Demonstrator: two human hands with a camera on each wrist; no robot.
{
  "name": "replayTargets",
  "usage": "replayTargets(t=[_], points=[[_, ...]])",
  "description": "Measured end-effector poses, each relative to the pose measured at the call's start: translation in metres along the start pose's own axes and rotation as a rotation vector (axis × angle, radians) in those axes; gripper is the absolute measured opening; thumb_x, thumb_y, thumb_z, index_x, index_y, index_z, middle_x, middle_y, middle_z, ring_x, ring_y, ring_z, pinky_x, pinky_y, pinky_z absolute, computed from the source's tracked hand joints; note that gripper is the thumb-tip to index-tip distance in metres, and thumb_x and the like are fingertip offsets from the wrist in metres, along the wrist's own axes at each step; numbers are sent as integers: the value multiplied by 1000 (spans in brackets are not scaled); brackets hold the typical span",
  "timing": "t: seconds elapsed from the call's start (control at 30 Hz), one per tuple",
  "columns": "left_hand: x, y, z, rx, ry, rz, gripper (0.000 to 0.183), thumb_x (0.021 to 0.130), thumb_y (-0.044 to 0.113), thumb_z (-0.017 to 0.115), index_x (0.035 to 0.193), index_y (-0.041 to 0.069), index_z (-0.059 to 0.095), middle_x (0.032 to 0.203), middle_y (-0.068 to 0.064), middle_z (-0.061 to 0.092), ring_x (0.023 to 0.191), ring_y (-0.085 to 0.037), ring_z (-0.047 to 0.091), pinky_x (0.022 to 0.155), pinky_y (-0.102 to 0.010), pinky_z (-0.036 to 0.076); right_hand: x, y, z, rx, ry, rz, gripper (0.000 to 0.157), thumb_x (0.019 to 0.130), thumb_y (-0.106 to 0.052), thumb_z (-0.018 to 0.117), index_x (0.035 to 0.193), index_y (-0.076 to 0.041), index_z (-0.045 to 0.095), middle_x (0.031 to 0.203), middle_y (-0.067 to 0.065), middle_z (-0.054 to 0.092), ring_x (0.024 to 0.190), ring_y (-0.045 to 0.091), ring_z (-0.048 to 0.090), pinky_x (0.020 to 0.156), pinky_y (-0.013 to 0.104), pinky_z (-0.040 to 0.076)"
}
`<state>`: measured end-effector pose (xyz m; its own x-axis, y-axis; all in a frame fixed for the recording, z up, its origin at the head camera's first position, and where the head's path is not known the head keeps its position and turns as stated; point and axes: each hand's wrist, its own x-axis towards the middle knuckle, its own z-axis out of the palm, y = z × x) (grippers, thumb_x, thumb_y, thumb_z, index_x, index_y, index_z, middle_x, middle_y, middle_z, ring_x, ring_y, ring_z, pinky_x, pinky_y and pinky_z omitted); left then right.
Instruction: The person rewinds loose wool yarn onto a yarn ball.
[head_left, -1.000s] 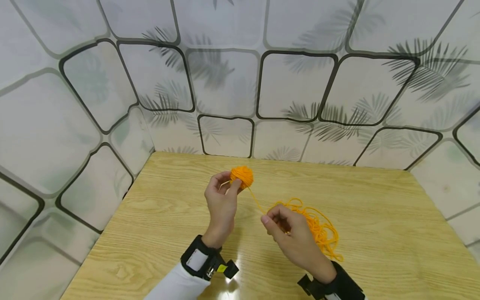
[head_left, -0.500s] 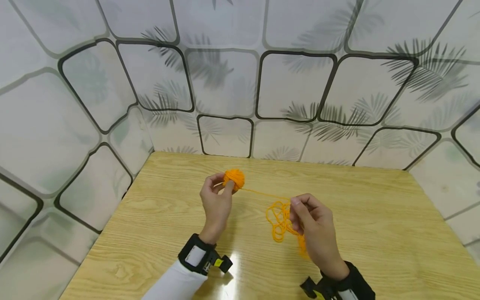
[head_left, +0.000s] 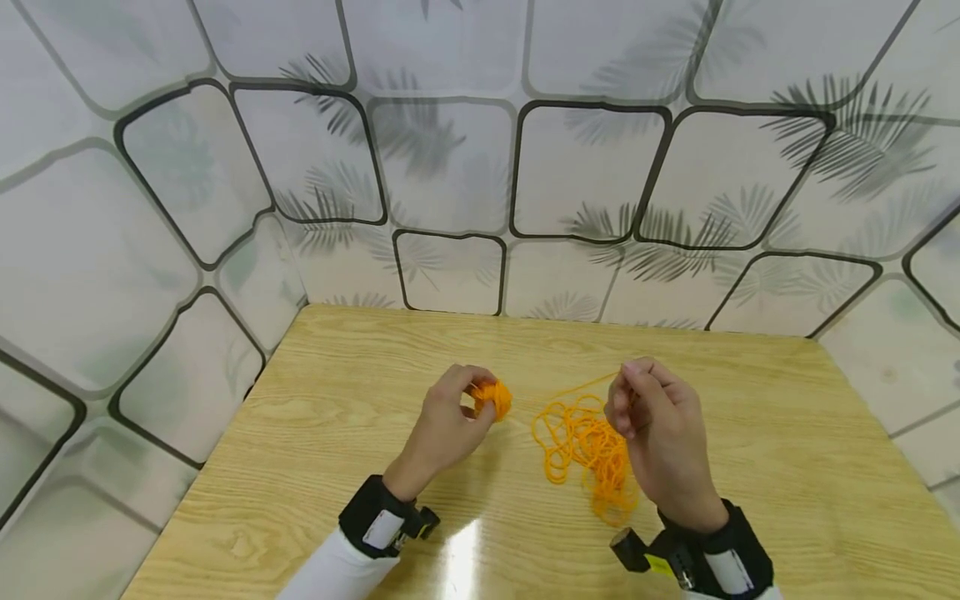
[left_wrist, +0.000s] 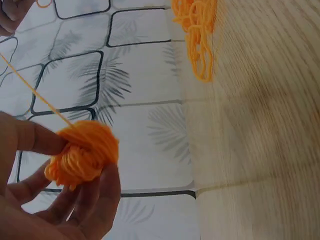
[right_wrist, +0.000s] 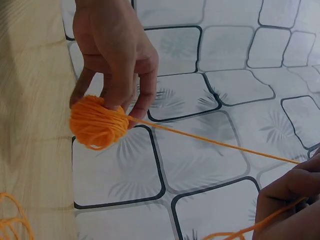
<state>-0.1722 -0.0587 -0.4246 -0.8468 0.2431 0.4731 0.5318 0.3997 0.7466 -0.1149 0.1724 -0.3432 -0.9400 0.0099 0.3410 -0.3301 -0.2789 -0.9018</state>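
Note:
A small ball of orange yarn (head_left: 495, 402) is held by my left hand (head_left: 453, 417), thumb and fingertips curled round it above the table. In the left wrist view the wound strands of the yarn ball (left_wrist: 85, 155) show clearly. From the ball a single taut yarn strand (right_wrist: 215, 142) runs across to my right hand (head_left: 660, 425). That hand pinches the strand between thumb and forefinger, its other fingers curled in. Below and left of it, a loose tangle of orange yarn (head_left: 588, 442) lies on the table, partly overlapped by the hand.
The wooden table (head_left: 337, 400) ends at a pale wall covering (head_left: 450, 167) with a stone-and-fern print, at the back and left. Both wrists wear black straps with small cameras (head_left: 630, 550). A bright reflection lies near the front edge.
My right hand has moved right and upward, drawing out the strand. My left hand has turned over toward the right and lowered a little with the ball. More of the tangle shows.

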Motion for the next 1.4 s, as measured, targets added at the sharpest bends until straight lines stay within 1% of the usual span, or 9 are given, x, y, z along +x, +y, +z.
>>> replayTargets(t=[0.23, 0.33, 0.43, 0.53, 0.7, 0.9, 1.03, 1.2, 1.4], points=[[-9, 14, -7, -102, -375, 120, 20, 87, 13, 57, 106, 19, 55, 101, 6, 51, 87, -11, 51, 59, -22, 49, 18, 0, -7, 87, -6, -32, 21, 98, -16, 42, 86, 1, 47, 70, 7, 42, 54, 18, 31, 49, 30, 22], [-13, 23, -11, -188, -509, 121, 21, 88, 15, 57, 108, 23, 54, 105, 8, 52, 91, -10, 51, 64, -23, 50, 24, 3, -9, 111, 0, -27, 21, 98, -16, 43, 89, 2, 49, 70, 7, 43, 55, 18, 32, 49, 29, 23], [-15, 34, -14, -280, -578, 80, 22, 88, 13, 57, 107, 23, 54, 107, 8, 53, 94, -10, 52, 67, -25, 51, 29, 7, -10, 123, 6, -8, 22, 97, -17, 45, 91, 4, 49, 70, 7, 44, 55, 17, 33, 48, 27, 24], [-16, 45, -18, -359, -606, 55, 22, 87, 9, 57, 106, 21, 54, 107, 5, 54, 96, -12, 53, 70, -28, 51, 32, 14, -11, 132, 18, 34, 25, 96, -19, 47, 92, 5, 49, 69, 6, 44, 54, 16, 34, 48, 24, 25], [-17, 61, -23, -546, -635, 79, 22, 85, -1, 55, 105, 8, 54, 105, -7, 53, 96, -14, 53, 70, -35, 52, 36, 28, -10, 154, 80, 180, 26, 93, -27, 53, 91, -1, 53, 68, 3, 46, 53, 13, 37, 48, 21, 27], [-16, 60, -20, -800, -628, 105, 23, 86, -6, 53, 108, -1, 50, 107, -17, 49, 98, -17, 52, 72, -45, 51, 35, 46, -6, 114, 100, 317, 28, 92, -34, 54, 91, -6, 52, 68, 1, 46, 52, 12, 37, 48, 21, 27], [-14, 57, -18, -905, -541, 136, 23, 86, -5, 54, 108, -5, 48, 109, -18, 49, 101, -22, 52, 75, -49, 50, 32, 57, 0, 52, 112, 366, 35, 91, -37, 55, 94, -2, 50, 68, 2, 46, 52, 12, 37, 48, 21, 27], [-9, 59, -18, -931, -379, 162, 22, 87, -1, 55, 108, -5, 48, 111, -12, 51, 104, -23, 52, 91, -48, 42, 25, 66, 6, -78, 106, 383, 46, 89, -42, 56, 99, 2, 48, 70, 5, 45, 54, 13, 36, 48, 22, 27], [-4, 61, -20, -1052, -310, 107, 20, 89, -3, 49, 110, -2, 47, 114, -11, 49, 101, -22, 53, 81, -36, 49, 16, 73, 13, -269, 85, 326, 47, 85, -45, 59, 97, 0, 54, 71, 12, 44, 54, 16, 36, 46, 25, 30]])
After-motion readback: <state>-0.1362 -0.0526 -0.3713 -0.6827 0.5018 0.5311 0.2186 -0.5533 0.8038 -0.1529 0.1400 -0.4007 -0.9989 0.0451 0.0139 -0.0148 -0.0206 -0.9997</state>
